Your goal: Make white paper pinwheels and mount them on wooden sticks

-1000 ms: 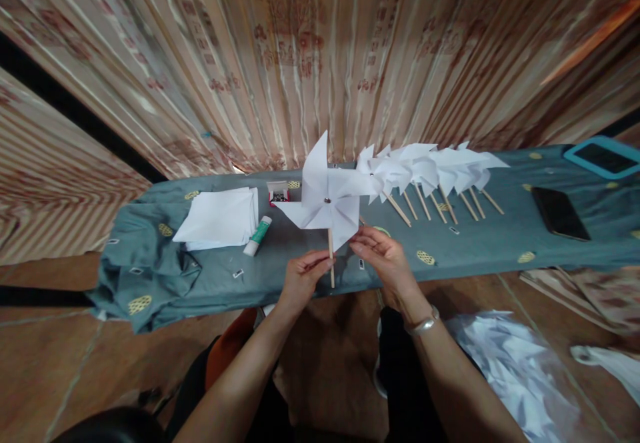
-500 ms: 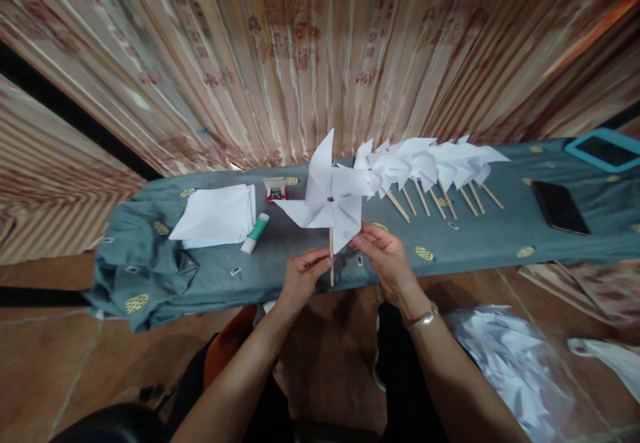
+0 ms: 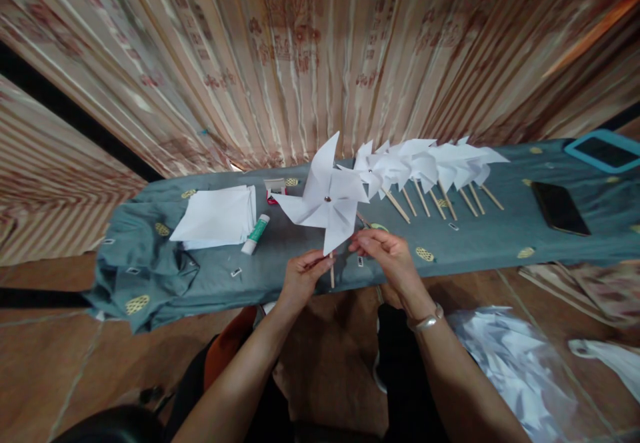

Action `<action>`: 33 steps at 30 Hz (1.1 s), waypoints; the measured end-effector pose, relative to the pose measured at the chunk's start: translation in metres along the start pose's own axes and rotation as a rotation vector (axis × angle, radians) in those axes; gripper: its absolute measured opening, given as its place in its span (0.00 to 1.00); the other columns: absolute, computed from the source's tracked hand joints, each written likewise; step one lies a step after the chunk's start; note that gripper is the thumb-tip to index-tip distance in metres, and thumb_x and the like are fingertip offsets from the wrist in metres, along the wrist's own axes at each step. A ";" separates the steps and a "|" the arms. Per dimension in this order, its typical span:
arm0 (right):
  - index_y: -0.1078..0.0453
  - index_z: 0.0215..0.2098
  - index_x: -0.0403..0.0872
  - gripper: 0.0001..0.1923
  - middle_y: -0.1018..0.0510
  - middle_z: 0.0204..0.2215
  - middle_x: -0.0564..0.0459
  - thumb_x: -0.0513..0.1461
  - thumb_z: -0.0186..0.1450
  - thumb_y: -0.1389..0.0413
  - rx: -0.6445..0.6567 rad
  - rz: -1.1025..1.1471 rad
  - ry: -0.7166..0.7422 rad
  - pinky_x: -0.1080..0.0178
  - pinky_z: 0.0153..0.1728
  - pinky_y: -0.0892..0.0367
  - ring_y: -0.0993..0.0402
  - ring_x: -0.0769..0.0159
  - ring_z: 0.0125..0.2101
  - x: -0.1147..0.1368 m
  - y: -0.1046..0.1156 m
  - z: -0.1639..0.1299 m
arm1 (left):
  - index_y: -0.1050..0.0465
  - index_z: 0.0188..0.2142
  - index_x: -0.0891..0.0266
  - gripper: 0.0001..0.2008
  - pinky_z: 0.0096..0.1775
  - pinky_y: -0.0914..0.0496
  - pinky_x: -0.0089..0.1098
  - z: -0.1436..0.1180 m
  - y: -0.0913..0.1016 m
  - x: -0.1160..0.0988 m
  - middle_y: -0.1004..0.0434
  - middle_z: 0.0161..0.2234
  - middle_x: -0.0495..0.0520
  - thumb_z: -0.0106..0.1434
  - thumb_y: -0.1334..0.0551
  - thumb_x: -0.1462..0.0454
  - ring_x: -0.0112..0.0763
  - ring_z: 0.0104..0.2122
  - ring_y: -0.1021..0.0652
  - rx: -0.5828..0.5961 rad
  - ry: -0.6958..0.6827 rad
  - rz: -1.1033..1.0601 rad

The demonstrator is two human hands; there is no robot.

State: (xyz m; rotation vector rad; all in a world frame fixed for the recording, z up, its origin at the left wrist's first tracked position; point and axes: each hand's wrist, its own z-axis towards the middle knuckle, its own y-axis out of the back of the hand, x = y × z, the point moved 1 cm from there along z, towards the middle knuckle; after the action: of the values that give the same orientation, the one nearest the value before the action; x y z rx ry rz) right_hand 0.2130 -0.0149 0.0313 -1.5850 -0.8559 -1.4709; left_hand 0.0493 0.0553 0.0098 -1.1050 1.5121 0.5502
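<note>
A white paper pinwheel [image 3: 340, 201] with a metal pin at its centre stands upright in front of me. My left hand [image 3: 303, 276] is closed on its wooden stick [image 3: 332, 273], thumb and fingers pinching it just below the blades. To the right, my right hand [image 3: 385, 253] is held beside the lowest blade, fingers loosely bent and holding nothing that I can see. Behind that hand, part of a pair of scissors [image 3: 379, 227] shows on the cloth. A row of finished pinwheels [image 3: 425, 163] lies to the right, their sticks pointing toward me.
On the cloth-covered table [image 3: 280, 276] at left lie a stack of white paper [image 3: 215, 216], a glue stick [image 3: 255, 234] and a small open box [image 3: 275, 191] of pins. A phone [image 3: 560, 207] and a blue-framed device [image 3: 605, 150] lie at right. A plastic bag [image 3: 510, 363] of white paper pieces sits on the floor.
The pinwheel's blades have turned a little on the stick, the lowest one swinging left. My right hand has come away from the blade. My left hand keeps its hold.
</note>
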 end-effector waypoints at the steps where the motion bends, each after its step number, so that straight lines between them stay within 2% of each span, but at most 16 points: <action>1: 0.22 0.31 0.48 0.16 0.18 0.26 0.52 0.52 0.57 0.36 -0.062 -0.026 0.028 0.63 0.33 0.29 0.24 0.66 0.27 0.001 0.007 0.002 | 0.17 0.30 0.60 0.15 0.42 0.28 0.32 -0.001 0.000 0.000 0.17 0.31 0.52 0.41 0.25 0.57 0.32 0.33 0.21 -0.005 0.012 0.001; 4: 0.23 0.33 0.48 0.16 0.18 0.27 0.52 0.52 0.56 0.35 -0.331 -0.025 0.118 0.60 0.35 0.29 0.24 0.65 0.29 0.003 0.029 0.012 | 0.17 0.30 0.60 0.16 0.43 0.27 0.34 -0.003 0.000 0.000 0.16 0.32 0.53 0.41 0.24 0.57 0.34 0.34 0.20 0.009 0.041 0.003; 6: 0.23 0.37 0.49 0.19 0.17 0.33 0.50 0.51 0.53 0.33 -0.400 -0.015 0.161 0.57 0.43 0.28 0.22 0.62 0.36 0.003 0.039 0.019 | 0.17 0.30 0.61 0.17 0.45 0.27 0.35 -0.005 -0.001 0.001 0.16 0.33 0.54 0.40 0.24 0.56 0.36 0.35 0.19 0.039 0.056 0.003; 8: 0.24 0.41 0.49 0.22 0.17 0.39 0.49 0.51 0.53 0.33 -0.387 -0.004 0.187 0.55 0.49 0.31 0.22 0.60 0.43 0.004 0.044 0.025 | 0.17 0.30 0.61 0.18 0.45 0.27 0.36 -0.007 -0.002 0.002 0.16 0.34 0.55 0.40 0.24 0.55 0.37 0.35 0.19 0.077 0.068 0.010; 11: 0.24 0.42 0.50 0.22 0.17 0.41 0.49 0.51 0.53 0.33 -0.326 0.031 0.190 0.54 0.52 0.32 0.23 0.60 0.45 0.007 0.046 0.029 | 0.17 0.29 0.61 0.17 0.45 0.26 0.36 -0.009 -0.004 0.004 0.16 0.33 0.55 0.40 0.24 0.54 0.37 0.35 0.19 0.133 0.075 0.040; 18: 0.23 0.38 0.51 0.20 0.17 0.32 0.53 0.47 0.49 0.29 -0.289 0.069 0.184 0.56 0.49 0.30 0.22 0.64 0.37 0.012 0.048 0.032 | 0.17 0.30 0.61 0.18 0.43 0.26 0.34 -0.009 -0.005 0.008 0.16 0.33 0.55 0.41 0.24 0.53 0.35 0.34 0.20 0.172 0.089 0.065; 25: 0.22 0.37 0.51 0.21 0.17 0.30 0.53 0.47 0.46 0.28 -0.300 0.045 0.137 0.56 0.45 0.28 0.22 0.64 0.34 0.008 0.047 0.032 | 0.17 0.29 0.60 0.18 0.46 0.26 0.39 -0.007 -0.004 0.007 0.15 0.33 0.55 0.39 0.24 0.54 0.39 0.36 0.19 0.125 0.095 0.054; 33: 0.21 0.35 0.50 0.20 0.18 0.27 0.54 0.47 0.45 0.28 -0.266 0.044 0.066 0.59 0.36 0.28 0.24 0.66 0.29 0.003 0.039 0.025 | 0.17 0.29 0.60 0.18 0.46 0.25 0.39 -0.006 -0.003 0.001 0.15 0.34 0.56 0.39 0.24 0.54 0.39 0.36 0.18 0.068 0.064 0.016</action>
State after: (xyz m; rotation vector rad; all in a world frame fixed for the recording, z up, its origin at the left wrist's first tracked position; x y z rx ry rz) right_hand 0.2594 -0.0110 0.0300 -1.7244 -0.6020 -1.6490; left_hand 0.0491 0.0486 0.0110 -1.0672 1.5856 0.4747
